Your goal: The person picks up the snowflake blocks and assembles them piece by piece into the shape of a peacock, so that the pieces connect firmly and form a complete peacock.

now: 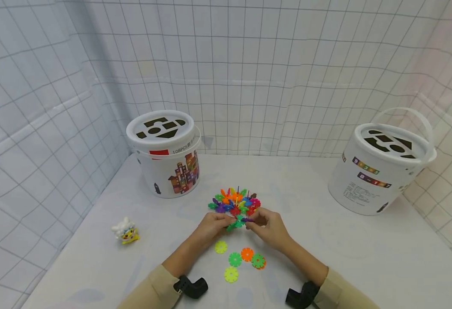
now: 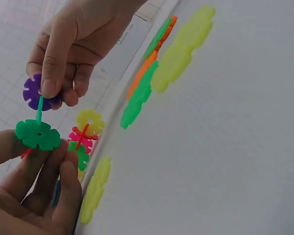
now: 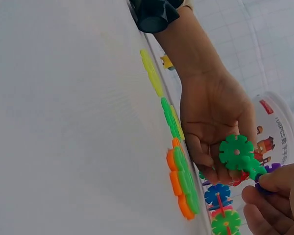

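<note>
In front of me my left hand (image 1: 212, 226) holds a green notched snowflake disc (image 2: 37, 134) between thumb and fingers. A second green disc (image 2: 39, 108) stands edge-on from it. My right hand (image 1: 269, 227) pinches a purple snowflake disc (image 2: 33, 91), which meets that second green disc at its edge. Right behind the hands is a cluster of many-coloured joined snowflake discs (image 1: 235, 199), partly hidden by the fingers. In the left wrist view, red shows just under the held green disc.
Loose discs lie flat nearer me: yellow ones (image 1: 231, 274), a green one (image 1: 235, 259), an orange one (image 1: 247, 254) and a green one (image 1: 258, 260) over orange. A white lidded bucket (image 1: 164, 167) stands back left, another (image 1: 372, 180) back right. A small white-and-yellow figure (image 1: 127, 231) sits left.
</note>
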`<state>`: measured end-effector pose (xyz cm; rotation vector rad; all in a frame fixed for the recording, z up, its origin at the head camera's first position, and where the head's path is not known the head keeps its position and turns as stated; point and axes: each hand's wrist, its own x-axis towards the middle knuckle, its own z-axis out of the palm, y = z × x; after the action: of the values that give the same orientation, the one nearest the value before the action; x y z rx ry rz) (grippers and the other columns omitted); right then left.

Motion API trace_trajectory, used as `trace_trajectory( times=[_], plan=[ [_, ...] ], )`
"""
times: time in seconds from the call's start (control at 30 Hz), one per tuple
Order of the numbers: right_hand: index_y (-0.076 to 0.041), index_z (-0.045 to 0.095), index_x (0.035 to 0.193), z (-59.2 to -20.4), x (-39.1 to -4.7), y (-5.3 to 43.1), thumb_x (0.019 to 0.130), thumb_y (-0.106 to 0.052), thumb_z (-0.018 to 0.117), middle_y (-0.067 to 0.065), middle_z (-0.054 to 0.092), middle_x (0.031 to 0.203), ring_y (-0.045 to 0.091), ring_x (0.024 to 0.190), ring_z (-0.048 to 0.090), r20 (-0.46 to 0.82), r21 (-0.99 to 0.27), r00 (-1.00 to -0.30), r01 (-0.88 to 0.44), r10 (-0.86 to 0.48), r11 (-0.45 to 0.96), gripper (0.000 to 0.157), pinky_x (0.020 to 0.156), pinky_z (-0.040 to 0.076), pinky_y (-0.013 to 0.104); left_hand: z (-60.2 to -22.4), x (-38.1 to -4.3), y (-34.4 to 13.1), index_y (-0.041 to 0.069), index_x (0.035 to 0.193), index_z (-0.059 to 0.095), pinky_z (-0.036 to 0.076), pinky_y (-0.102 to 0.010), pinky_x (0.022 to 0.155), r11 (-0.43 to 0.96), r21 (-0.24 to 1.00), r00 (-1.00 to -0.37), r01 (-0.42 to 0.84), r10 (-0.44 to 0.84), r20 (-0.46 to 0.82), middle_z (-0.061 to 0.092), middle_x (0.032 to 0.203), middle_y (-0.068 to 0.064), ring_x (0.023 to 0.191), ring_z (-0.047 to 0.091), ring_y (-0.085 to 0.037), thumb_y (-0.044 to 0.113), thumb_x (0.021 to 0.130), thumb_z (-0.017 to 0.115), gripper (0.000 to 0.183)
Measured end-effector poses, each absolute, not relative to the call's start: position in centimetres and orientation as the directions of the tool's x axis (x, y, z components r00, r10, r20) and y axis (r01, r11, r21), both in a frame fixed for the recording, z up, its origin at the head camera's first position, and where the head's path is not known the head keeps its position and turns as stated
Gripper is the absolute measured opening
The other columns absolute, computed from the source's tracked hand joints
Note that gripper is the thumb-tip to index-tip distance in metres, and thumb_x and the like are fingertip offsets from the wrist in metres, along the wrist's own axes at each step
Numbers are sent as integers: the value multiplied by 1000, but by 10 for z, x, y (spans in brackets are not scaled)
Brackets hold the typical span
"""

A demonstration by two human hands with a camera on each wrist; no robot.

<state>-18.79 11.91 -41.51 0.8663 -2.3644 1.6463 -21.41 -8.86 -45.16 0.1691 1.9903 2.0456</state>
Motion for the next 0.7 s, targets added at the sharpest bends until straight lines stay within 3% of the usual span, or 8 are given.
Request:
trace_trajectory(
  times=[0.07, 0.17, 0.37, 0.47, 0.6, 0.7],
  plan=[
    [6, 61, 87, -421, -192, 120, 85, 10, 68, 18, 69, 83, 32, 74, 69, 401, -817, -836, -511, -375, 266, 8, 68, 57, 28, -451, -213, -88, -9, 96, 72, 53, -24, 71, 76, 996, -980, -48, 188, -62, 70, 84, -4, 76, 61, -13, 12, 95, 62, 24],
    [4, 64, 90, -430, -200, 120, 86, 6, 70, 15, 69, 86, 26, 75, 67, 391, -807, -841, -509, -375, 299, 7, 70, 57, 29, -450, -211, -88, -4, 93, 72, 54, -26, 68, 141, 989, -995, 48, 89, 36, 70, 87, -6, 77, 62, -17, 16, 94, 65, 21],
    [1, 69, 95, -436, -207, 113, 88, -2, 71, 10, 70, 89, 17, 76, 67, 406, -788, -818, -539, -408, 296, 8, 71, 56, 25, -448, -209, -88, 0, 104, 71, 51, -26, 76, 149, 958, -949, 244, 240, 204, 70, 100, -10, 91, 60, -18, 12, 92, 70, 18],
    [1, 69, 96, -436, -207, 107, 88, -5, 72, 9, 71, 90, 16, 76, 67, 406, -787, -820, -538, -403, 301, 11, 70, 56, 25, -449, -209, -88, -1, 102, 72, 51, -25, 77, 139, 952, -939, 274, 252, 233, 70, 99, -11, 91, 60, -18, 10, 91, 70, 16],
    [-3, 66, 92, -435, -207, 104, 86, -11, 75, 1, 66, 80, 11, 68, 61, 362, -791, -861, -487, -358, 370, 14, 63, 54, 23, -447, -211, -87, -1, 95, 72, 51, -22, 72, 139, 953, -959, 268, 132, 250, 69, 92, -10, 84, 60, -14, 9, 90, 71, 11],
    [-6, 68, 86, -436, -205, 100, 86, -14, 76, -6, 60, 74, 7, 65, 55, 304, -773, -852, -482, -427, 412, 11, 60, 51, 23, -441, -209, -86, -5, 93, 71, 50, -22, 71, 119, 954, -961, 276, 57, 271, 69, 89, -13, 82, 61, -11, 3, 88, 71, 10]
  ],
)
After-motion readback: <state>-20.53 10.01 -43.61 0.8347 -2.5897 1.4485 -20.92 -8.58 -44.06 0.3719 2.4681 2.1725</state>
